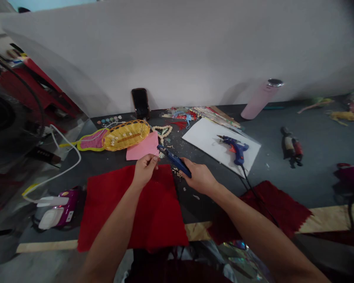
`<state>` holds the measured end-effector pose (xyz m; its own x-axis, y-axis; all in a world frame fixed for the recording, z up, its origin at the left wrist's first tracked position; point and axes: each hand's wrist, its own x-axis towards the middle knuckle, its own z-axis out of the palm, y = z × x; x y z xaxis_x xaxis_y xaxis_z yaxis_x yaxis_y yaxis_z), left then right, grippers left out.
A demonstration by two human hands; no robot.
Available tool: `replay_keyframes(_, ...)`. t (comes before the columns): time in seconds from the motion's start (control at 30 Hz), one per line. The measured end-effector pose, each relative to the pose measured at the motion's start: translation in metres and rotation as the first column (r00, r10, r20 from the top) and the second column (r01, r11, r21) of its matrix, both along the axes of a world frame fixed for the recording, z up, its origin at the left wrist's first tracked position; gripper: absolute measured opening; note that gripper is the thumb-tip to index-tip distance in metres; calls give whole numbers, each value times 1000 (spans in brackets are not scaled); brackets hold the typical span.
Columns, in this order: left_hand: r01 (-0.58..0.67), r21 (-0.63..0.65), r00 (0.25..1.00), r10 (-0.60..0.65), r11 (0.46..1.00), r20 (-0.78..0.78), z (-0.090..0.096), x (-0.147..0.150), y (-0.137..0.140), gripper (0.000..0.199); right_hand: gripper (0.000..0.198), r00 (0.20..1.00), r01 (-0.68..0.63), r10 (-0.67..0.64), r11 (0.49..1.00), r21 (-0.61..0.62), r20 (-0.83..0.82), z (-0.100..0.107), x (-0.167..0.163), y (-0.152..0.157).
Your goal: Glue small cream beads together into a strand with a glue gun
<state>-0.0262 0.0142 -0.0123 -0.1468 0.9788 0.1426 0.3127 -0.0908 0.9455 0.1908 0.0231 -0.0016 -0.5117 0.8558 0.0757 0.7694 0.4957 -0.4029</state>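
Observation:
My right hand point(200, 177) is closed around a long dark blue handheld tool point(174, 159) whose exact kind I cannot make out. Its narrow end points up and left, just beside the fingertips of my left hand point(146, 169). Those fingers are pinched together; whatever they hold is too small to name. Under my left wrist lies a red cloth point(156, 212), and a pink sheet point(144, 147) is just beyond the fingers. Small pale beads point(177, 173) are scattered by the tool.
A blue glue gun point(237, 151) rests on a white board point(197, 131). Beyond are a yellow woven basket point(126, 135), a beaded string point(165, 131), a phone point(140, 102) and a pink bottle point(259, 101). A purple power strip point(72, 204) with a white cable stands left.

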Motion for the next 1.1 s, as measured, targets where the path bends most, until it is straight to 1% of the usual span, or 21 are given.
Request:
replay_keyframes(0.07,-44,37,997,46,998,-58,2,5,-2,22,42,1000,4,-4,1000,-11,-3,2,0,0)
replay_keyframes(0.17,-125,50,982,131,991,-134,8,10,-4,19,43,1000,3,-3,1000,-25,-15,2,-1,0)
replay_keyframes(0.2,-137,48,978,143,989,-155,9,10,-5,19,43,1000,0,-1,1000,-28,-23,2,-2,0)
replay_keyframes(0.27,-123,42,977,128,992,-168,12,8,-5,19,44,999,-7,5,1000,-30,-47,0,-2,0)
replay_keyframes(0.37,-54,15,992,55,998,-116,14,4,-5,20,45,996,-30,26,999,-41,-82,-4,-1,1)
replay_keyframes(0.57,73,-46,995,-70,996,77,13,-4,-2,19,52,990,-79,74,996,-43,-122,-6,2,3)
replay_keyframes(0.73,107,-85,986,-95,991,134,13,-8,-3,20,51,993,-72,68,997,-35,-93,-6,1,1)
replay_keyframes(0.87,101,-85,984,-87,991,158,10,-8,-3,20,48,997,-53,53,999,-3,-52,-5,1,-2)
replay_keyframes(0.97,66,-62,992,-60,996,107,8,-5,-3,20,46,999,-41,41,999,12,-32,-3,1,-3)
replay_keyframes(1.1,-25,-9,998,24,1000,-62,8,4,-3,21,43,1000,-3,3,1000,5,-6,0,0,-2)
